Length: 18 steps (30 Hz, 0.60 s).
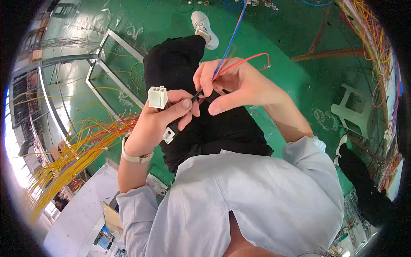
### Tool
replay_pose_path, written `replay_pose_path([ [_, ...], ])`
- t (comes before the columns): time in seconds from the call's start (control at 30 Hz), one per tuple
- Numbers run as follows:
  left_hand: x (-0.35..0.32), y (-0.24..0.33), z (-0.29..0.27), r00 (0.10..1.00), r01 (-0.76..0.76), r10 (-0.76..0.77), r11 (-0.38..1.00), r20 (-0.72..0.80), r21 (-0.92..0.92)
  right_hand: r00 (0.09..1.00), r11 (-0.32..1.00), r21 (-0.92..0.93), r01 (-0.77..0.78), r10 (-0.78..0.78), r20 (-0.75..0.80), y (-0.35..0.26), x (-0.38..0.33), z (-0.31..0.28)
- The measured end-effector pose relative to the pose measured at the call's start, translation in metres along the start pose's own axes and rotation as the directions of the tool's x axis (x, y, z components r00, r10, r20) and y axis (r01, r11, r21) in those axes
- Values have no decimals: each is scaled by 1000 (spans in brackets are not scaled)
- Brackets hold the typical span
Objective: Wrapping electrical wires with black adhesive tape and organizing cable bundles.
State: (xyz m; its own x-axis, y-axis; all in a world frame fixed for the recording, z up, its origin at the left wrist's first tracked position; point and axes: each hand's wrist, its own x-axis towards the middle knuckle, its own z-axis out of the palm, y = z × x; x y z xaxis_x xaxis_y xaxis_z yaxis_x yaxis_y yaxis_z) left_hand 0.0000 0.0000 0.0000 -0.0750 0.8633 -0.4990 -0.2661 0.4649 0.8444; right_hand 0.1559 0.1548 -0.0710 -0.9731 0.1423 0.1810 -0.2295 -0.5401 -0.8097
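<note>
"Since the two hands are so close together, what is each one doing?"

"The left hand point(159, 115) pinches a slim, flexible black tube point(196, 96) between thumb and fingers, just right of the white, rectangular plastic connector block point(158, 97). The right hand point(247, 88) is farther right of that block. Its fingers curl at the tube's upper end, beside a thin red insulated wire point(253, 56) and a thin blue insulated wire point(231, 42), with the thumb standing apart. Whether they grip, I cannot tell."

"And the block itself?"

"Beside the left hand, on its outer side; I can't tell what holds it. A smaller white plastic connector with square openings point(169, 135) is nearer the body than the block, just under that hand."

"Which edges crowd the work?"

"Legs in black cloth trousers point(171, 60) lie beneath and beyond the block. Left of it come the straight bars of a grey metal frame point(126, 46), then, nearer the body, a loose fan of yellow insulated wires point(81, 156). A white counter point(87, 197) has its edge behind those. Smooth green floor point(278, 73) spreads right of the block, toward a pale plastic stool point(364, 105)."

"Can you read any lettering on the block?"

"Its faces are too small to tell."
</note>
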Motion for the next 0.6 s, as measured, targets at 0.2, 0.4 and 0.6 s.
replay_pose_path([
  [0.2, -19, 11, 3, 973, 227, -217, 962, 82, -150, 983, 973, -224, 49, -87, -162, 0, 21, 2],
  [0.4, -28, 12, -4, 989, 115, -127, 983, -79, -141, 980, 868, -457, -193, 146, -137, -10, 53, 1],
  [0.6, -19, 19, -14, 985, 133, -132, 991, -114, -5, 974, 990, 40, -138, 128, 185, -16, 32, -15],
])
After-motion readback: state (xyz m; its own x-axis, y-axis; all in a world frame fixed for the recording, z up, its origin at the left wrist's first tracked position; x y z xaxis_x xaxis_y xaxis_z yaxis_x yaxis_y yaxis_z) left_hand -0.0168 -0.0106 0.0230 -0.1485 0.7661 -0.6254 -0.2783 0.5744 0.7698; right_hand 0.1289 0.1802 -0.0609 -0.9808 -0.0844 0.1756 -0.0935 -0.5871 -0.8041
